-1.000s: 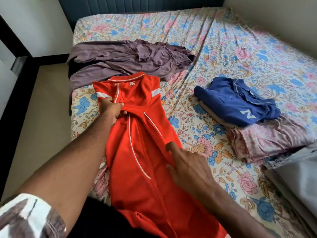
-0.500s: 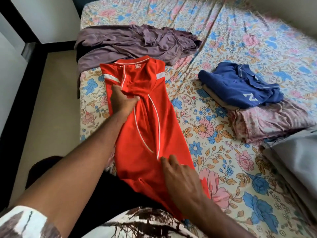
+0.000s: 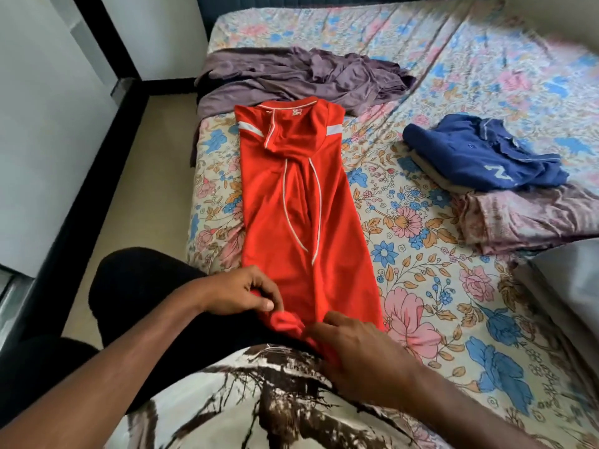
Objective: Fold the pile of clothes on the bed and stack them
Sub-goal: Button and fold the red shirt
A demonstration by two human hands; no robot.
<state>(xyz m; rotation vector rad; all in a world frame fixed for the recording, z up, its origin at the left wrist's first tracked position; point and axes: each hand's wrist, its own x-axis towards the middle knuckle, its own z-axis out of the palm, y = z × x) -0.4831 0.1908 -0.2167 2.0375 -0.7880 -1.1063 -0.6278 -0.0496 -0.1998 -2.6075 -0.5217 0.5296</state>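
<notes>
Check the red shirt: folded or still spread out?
Partly folded: the red shirt lies as a long narrow strip, sides turned in, not yet folded lengthwise.

Shirt (image 3: 291, 202) lengthwise on bed (image 3: 421, 43), collar at far end, hem at near edge under both hands: left hand (image 3: 240, 291) beside right hand (image 3: 353, 348). Behind collar and touching it, crumpled garment (image 3: 291, 76). Right of shirt, well apart, folded stack (image 3: 486, 176). Pillow (image 3: 570, 280) right of stack.

Plenty of bare bed (image 3: 453, 59) toward the far right corner. Purple heap (image 3: 291, 76) blocked the far left edge, folded stack (image 3: 486, 163) sat by the right edge.
</notes>
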